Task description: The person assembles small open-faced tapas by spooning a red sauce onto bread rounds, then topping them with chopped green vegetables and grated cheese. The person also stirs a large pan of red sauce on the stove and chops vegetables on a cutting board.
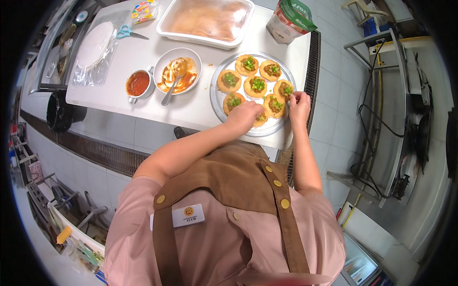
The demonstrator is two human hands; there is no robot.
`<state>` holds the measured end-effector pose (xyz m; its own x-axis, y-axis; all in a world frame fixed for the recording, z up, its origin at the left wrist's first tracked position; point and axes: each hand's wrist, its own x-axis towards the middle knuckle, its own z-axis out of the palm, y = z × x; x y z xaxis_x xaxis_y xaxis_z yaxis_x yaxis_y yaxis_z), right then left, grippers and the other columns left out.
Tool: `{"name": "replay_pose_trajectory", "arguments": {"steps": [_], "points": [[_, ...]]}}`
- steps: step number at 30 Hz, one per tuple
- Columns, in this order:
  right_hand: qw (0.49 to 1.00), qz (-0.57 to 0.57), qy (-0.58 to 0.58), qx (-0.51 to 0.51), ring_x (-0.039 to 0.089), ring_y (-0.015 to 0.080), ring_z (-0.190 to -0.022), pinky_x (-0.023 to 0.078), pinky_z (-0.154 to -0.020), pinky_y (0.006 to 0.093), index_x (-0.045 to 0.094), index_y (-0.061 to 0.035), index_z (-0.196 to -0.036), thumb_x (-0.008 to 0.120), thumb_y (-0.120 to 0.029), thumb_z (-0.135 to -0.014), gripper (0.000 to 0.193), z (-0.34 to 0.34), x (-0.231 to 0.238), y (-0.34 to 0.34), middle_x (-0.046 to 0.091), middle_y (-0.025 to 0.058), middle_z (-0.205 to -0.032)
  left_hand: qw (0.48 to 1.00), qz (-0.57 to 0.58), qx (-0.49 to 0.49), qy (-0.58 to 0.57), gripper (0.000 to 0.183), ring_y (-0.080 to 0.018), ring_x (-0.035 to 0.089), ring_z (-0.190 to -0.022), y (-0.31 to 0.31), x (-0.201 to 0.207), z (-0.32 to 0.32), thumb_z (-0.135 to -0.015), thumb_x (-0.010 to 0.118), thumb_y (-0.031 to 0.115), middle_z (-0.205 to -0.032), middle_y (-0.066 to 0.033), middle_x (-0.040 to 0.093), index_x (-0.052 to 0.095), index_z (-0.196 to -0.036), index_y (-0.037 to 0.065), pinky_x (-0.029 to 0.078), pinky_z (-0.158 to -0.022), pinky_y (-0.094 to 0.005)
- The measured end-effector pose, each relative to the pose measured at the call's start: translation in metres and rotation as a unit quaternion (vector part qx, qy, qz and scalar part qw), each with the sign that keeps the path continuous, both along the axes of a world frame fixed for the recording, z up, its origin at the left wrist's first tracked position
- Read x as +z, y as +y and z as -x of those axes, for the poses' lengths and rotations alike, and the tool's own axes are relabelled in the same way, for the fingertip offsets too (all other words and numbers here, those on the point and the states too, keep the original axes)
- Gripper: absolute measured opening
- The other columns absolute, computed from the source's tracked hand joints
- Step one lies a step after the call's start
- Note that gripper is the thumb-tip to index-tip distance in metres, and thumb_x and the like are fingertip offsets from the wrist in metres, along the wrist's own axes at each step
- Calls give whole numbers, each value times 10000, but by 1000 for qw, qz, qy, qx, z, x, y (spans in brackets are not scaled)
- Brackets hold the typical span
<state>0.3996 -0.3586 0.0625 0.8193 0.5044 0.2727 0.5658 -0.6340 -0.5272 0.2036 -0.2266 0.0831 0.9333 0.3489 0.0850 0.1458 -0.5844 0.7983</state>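
Note:
Several small round flatbreads point(258, 86), topped with brown filling and chopped green pieces, lie on a round metal tray point(219, 107). Over the tray's near side is my left hand point(244, 117), fingers bent together and partly covering a flatbread point(260, 123) below them. My right hand point(299, 107) is at the tray's right rim, fingertips pinched beside the rightmost flatbread point(285, 86). What either hand's fingertips hold, if anything, is too small or hidden to make out. Loose green bits lie between the flatbreads.
Left of the tray are a white bowl point(195, 58) with red-brown sauce and a spoon point(175, 86), and a cup of red sauce point(138, 83). Behind stand a covered plastic tub point(204, 21) and a green-topped pouch point(289, 21). Scissors point(125, 32) and bagged white rounds point(96, 45) lie far left.

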Motion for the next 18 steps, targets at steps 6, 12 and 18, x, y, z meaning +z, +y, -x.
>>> {"name": "replay_pose_trajectory", "arguments": {"steps": [6, 12, 18], "points": [[994, 29, -93, 44, 542, 344, -928, 448, -831, 426, 661, -23, -969, 654, -92, -847, 140, 18, 22, 27, 585, 158, -920, 996, 33, 81, -26, 169, -307, 594, -928, 15, 2, 11, -870, 612, 89, -923, -125, 624, 658, -1032, 68, 485, -813, -392], [979, 148, -21, 137, 494, 350, -999, 390, -895, 442, 668, -14, -906, 715, -146, -775, 191, 62, 28, 44, 553, 165, -1009, 988, 38, 146, -20, 208, -252, 606, -920, 30, 9, 40, -862, 628, 94, -1023, -108, 599, 646, -1068, 72, 496, -803, -352], [976, 169, -15, 135, 493, 354, -998, 383, -893, 451, 656, -7, -912, 714, -142, -768, 206, 61, 14, 51, 544, 177, -1008, 980, 48, 191, 2, 222, -210, 604, -924, 36, 8, 72, -870, 630, 99, -1084, -93, 575, 637, -1091, 82, 501, -777, -317]]}}
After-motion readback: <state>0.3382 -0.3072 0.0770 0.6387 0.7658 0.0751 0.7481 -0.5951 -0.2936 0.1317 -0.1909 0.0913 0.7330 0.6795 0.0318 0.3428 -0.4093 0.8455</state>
